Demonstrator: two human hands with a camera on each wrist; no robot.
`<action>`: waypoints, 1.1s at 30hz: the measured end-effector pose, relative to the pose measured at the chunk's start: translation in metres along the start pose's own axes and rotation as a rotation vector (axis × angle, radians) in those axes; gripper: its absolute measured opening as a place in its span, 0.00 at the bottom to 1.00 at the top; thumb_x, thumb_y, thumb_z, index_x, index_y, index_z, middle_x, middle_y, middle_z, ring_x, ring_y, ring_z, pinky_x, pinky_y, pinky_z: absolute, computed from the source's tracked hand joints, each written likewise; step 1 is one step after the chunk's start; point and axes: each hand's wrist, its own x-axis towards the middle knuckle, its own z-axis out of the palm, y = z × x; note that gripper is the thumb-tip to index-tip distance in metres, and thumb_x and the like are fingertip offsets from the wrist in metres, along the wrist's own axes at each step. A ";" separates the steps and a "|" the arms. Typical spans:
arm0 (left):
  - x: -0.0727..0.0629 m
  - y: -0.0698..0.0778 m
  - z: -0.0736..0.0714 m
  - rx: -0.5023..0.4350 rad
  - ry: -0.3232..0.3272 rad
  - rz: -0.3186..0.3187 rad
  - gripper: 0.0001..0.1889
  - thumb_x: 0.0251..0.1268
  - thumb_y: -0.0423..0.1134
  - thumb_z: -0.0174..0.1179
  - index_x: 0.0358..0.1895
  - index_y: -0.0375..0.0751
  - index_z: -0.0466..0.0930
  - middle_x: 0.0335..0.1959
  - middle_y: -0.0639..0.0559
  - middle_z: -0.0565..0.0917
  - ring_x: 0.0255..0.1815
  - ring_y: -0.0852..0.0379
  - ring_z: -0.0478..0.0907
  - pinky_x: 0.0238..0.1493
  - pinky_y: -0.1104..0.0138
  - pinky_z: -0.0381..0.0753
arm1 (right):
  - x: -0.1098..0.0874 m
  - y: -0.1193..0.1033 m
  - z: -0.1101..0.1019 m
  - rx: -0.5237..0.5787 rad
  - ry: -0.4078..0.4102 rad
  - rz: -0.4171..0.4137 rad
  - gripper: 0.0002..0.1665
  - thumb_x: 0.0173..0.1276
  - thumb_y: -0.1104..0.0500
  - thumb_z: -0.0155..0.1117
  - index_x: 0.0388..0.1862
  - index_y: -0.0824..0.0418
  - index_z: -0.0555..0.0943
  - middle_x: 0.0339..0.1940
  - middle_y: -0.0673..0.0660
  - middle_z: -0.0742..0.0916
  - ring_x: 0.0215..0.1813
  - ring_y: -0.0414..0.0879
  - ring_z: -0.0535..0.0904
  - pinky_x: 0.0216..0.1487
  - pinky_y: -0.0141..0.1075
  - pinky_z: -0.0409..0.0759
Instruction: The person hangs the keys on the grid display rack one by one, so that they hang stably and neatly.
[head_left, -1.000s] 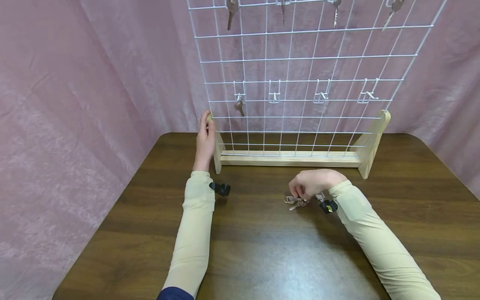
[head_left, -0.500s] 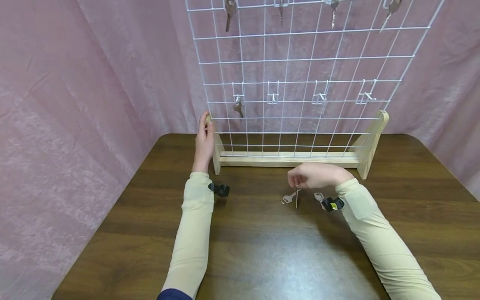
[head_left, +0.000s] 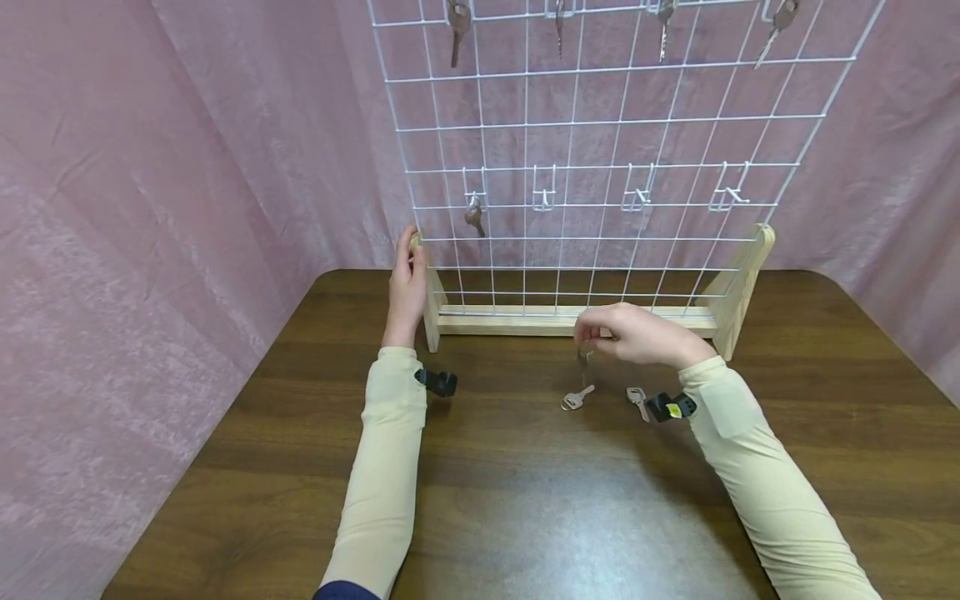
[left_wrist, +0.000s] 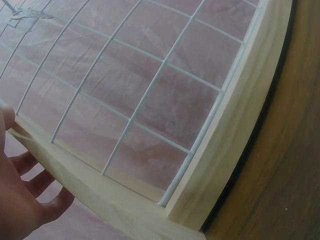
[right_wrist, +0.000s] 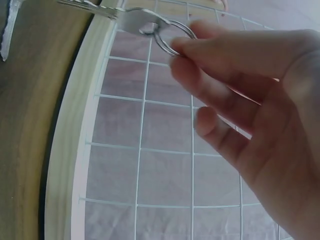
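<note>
Head view showed my right grip (head_left: 633, 332) low in front of the wire grid (head_left: 527, 126), a silver key (head_left: 583, 367) hanging from it, seemingly clear of the table (head_left: 487, 483), about midway between the table's left and right edges. Right-wrist view settled the hold: thumb and fingertip pinched the split ring (right_wrist: 185, 28), my other fingers loosely bent and off the metal. My left grip (head_left: 407, 290) held the wooden side post (head_left: 433, 317) between thumb and fingers, near the table's far left corner. A ringed key (head_left: 576, 399) lay on the table just below my pinch, on the near side of the base rail (head_left: 510, 325); a second loose key (head_left: 637, 402) lay to its right. A hung key (head_left: 475, 219) occupied the leftmost lower hook (head_left: 475, 197), and to its right were three bare hooks (head_left: 545, 198). I judged the step in hand to be picking up the silver key by its ring; the next move, I reckoned, called for keeping that ring pinched, steadying the post, and raising it, ring opening foremost, toward a bare hook.
</note>
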 end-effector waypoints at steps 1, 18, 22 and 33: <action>0.000 0.000 0.000 0.000 0.000 0.000 0.25 0.77 0.56 0.39 0.74 0.62 0.57 0.70 0.42 0.69 0.59 0.44 0.72 0.62 0.48 0.69 | 0.000 0.000 0.000 0.001 0.015 0.003 0.10 0.65 0.70 0.61 0.36 0.56 0.81 0.34 0.48 0.86 0.38 0.39 0.81 0.42 0.38 0.80; -0.002 0.002 0.000 0.011 0.014 -0.018 0.25 0.77 0.56 0.39 0.74 0.63 0.57 0.68 0.40 0.71 0.54 0.45 0.71 0.59 0.49 0.69 | 0.002 -0.005 -0.005 -0.075 0.195 -0.055 0.10 0.64 0.73 0.60 0.36 0.59 0.81 0.34 0.51 0.85 0.39 0.41 0.81 0.43 0.43 0.80; -0.002 0.001 -0.001 0.008 0.017 -0.017 0.24 0.78 0.55 0.40 0.73 0.62 0.57 0.66 0.39 0.72 0.52 0.45 0.72 0.57 0.49 0.70 | 0.003 -0.006 -0.006 -0.105 0.273 -0.079 0.10 0.62 0.74 0.61 0.36 0.60 0.81 0.34 0.51 0.86 0.39 0.42 0.82 0.43 0.41 0.80; -0.002 0.004 0.000 -0.002 0.007 -0.003 0.24 0.78 0.54 0.40 0.73 0.62 0.57 0.60 0.38 0.74 0.46 0.47 0.71 0.48 0.55 0.70 | 0.002 -0.010 -0.010 -0.082 0.512 -0.084 0.11 0.63 0.75 0.60 0.38 0.62 0.82 0.34 0.53 0.85 0.36 0.40 0.78 0.38 0.28 0.73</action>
